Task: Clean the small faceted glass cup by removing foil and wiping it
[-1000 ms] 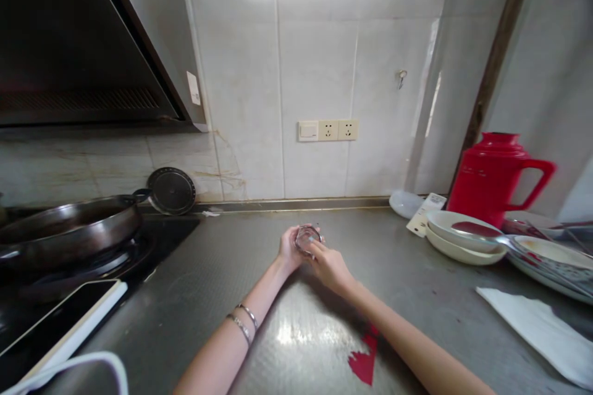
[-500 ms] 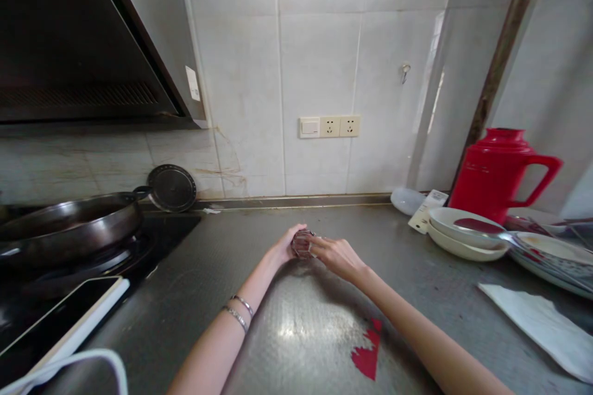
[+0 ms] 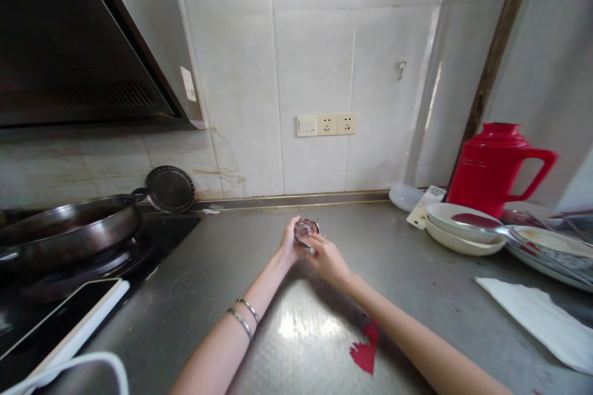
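Over the middle of the steel counter (image 3: 222, 259), a small clear glass cup (image 3: 306, 228) with a shiny round rim is between my two hands. My left hand (image 3: 290, 247) wraps round its left side. The fingers of my right hand (image 3: 328, 260) are closed against its lower right side and partly hide it. The cup is tilted, its round end facing me, with a reddish tint inside. A torn piece of red paper (image 3: 364, 355) lies on the counter near my right forearm.
On the left are a pan (image 3: 88, 228) on the stove, a round dark lid (image 3: 170, 189) against the wall and a phone (image 3: 69, 321) with a white cable. To the right stand a red thermos (image 3: 486, 170), stacked bowls (image 3: 463, 241), plates (image 3: 556, 253) and a white paper sheet (image 3: 532, 318).
The cup has been turned so its round end faces me more. My right hand has shifted lower along it. The view has moved slightly.
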Tool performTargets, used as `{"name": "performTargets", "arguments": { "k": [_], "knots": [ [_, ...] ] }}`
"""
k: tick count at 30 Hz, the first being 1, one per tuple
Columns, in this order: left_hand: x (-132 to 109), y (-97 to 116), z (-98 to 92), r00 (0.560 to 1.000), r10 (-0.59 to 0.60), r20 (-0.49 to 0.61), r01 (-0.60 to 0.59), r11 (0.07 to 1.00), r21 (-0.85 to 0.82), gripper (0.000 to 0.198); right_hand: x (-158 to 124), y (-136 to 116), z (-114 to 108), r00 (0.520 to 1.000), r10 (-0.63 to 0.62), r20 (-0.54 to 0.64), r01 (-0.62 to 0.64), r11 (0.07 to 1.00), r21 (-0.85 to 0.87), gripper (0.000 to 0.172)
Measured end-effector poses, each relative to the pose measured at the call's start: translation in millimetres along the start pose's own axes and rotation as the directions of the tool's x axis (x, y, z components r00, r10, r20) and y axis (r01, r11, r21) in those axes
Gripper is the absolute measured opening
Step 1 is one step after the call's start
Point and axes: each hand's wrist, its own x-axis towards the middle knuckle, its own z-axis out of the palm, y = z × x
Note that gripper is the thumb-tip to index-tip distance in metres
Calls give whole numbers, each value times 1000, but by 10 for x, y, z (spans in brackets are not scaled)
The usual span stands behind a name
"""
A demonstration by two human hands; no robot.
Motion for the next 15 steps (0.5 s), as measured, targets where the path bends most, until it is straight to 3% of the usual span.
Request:
{"name": "performTargets", "arguments": {
  "k": [3, 5, 9, 12, 15],
  "knots": [
    [-35, -39, 20, 997, 77, 31, -77, 997, 13, 29, -6, 30, -28, 999, 21, 37, -18, 995, -93, 35],
    [-46, -21, 1, 994, 55, 94, -58, 998, 34, 30, -3, 50, -108, 992, 24, 123, 4, 975, -220, 37],
    [-33, 114, -106, 977, 2, 214, -11, 999, 39, 36, 24, 102, -305, 963, -70, 261, 172, 904, -391, 39],
    [-12, 211, -179, 991, -29, 131, 18, 997, 81, 38, 44, 153, -387, 927, -167, 336, 305, 857, -415, 37],
    [-3, 229, -200, 986, -167, 16, 161, 969, 189, 41, 46, 189, -385, 896, -216, 389, 378, 830, -411, 31]
  ]
}}
